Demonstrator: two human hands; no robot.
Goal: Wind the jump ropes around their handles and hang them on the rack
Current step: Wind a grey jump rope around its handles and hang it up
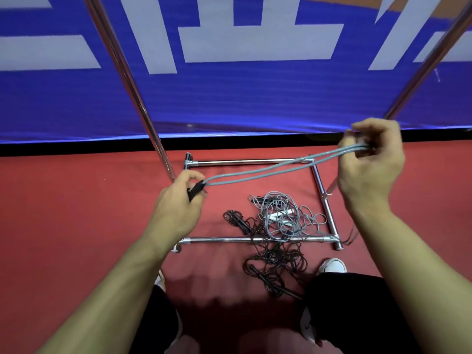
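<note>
My left hand (pixel 178 203) grips the black handles (pixel 196 190) of a grey-blue jump rope (pixel 258 172). The rope runs in doubled strands up and to the right, stretched fairly taut. My right hand (pixel 370 164) pinches the far folded end of those strands between thumb and fingers. Below the hands, the chrome rack's base frame (pixel 245 162) lies on the red floor. Its two uprights rise at the left (pixel 132 93) and right (pixel 429 62).
A tangled pile of grey ropes with white handles (pixel 281 215) and black ropes (pixel 275 259) lies on the floor across the rack's front bar (pixel 219 240). My knees and white shoes (pixel 333 265) are close behind it. A blue banner (pixel 229 98) stands behind the rack.
</note>
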